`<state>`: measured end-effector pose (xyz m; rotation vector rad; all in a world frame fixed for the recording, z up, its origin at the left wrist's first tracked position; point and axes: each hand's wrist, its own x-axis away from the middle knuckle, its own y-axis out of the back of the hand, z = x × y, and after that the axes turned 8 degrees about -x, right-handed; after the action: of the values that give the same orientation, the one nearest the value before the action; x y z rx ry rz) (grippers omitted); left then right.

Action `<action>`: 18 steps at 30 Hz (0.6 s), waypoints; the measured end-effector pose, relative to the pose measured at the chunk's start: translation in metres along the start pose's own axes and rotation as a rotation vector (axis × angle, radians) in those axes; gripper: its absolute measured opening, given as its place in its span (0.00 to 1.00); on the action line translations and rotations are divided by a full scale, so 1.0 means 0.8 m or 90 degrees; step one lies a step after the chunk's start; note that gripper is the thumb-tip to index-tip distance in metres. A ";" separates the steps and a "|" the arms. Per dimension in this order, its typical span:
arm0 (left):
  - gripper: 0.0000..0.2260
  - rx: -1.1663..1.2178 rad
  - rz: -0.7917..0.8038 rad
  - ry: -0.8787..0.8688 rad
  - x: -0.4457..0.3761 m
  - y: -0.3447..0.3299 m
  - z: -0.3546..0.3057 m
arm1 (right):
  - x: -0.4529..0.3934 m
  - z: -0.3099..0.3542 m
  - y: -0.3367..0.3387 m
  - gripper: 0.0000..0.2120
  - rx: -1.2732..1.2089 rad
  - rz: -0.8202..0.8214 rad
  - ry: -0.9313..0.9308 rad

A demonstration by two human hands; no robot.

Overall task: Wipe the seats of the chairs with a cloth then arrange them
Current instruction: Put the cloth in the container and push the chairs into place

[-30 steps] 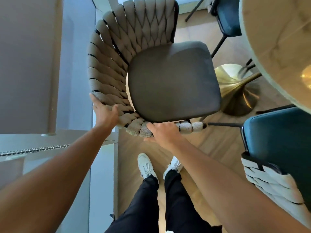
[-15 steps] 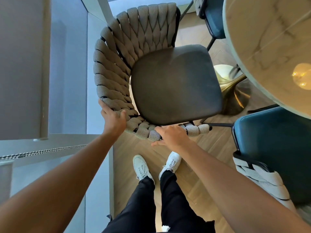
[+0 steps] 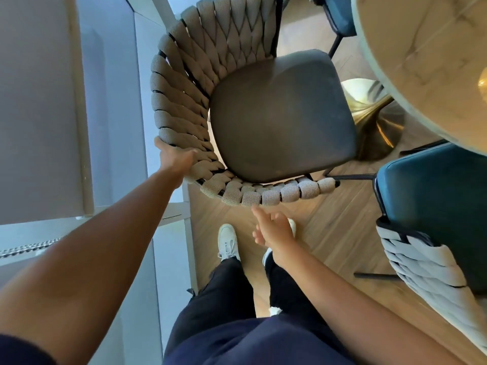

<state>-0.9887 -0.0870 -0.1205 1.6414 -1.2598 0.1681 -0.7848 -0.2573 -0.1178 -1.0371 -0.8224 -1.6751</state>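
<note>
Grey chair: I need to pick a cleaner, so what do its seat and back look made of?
The seat looks like a padded cushion in matte dark grey fabric, perhaps velvet or suede-like: soft sheen, rounded edges. The back looks like thick beige rope woven over a dark frame, likely metal: coarse braided texture.

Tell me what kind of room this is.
Probably a dining area: a round marble-look table on a gold pedestal base, ringed by woven-back chairs, one grey-seated chair and teal chairs.

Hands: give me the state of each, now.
Left hand: closed on the woven chair back.
Right hand: open, holding nothing, just off the chair's rim.
</note>
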 end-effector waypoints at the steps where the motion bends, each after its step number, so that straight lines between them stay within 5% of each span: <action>1: 0.44 -0.012 0.009 0.000 0.003 0.001 0.001 | -0.005 0.004 -0.007 0.21 -0.093 0.001 -0.078; 7: 0.45 0.046 0.113 0.039 0.025 0.001 0.025 | -0.035 0.028 -0.044 0.29 -0.456 -0.027 -0.070; 18: 0.44 0.093 0.211 0.014 0.047 -0.023 0.030 | -0.044 0.030 -0.015 0.20 -0.387 -0.193 0.003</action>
<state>-0.9681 -0.1308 -0.1202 1.5367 -1.5259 0.4911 -0.7839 -0.2196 -0.1403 -1.3585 -0.4836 -2.2637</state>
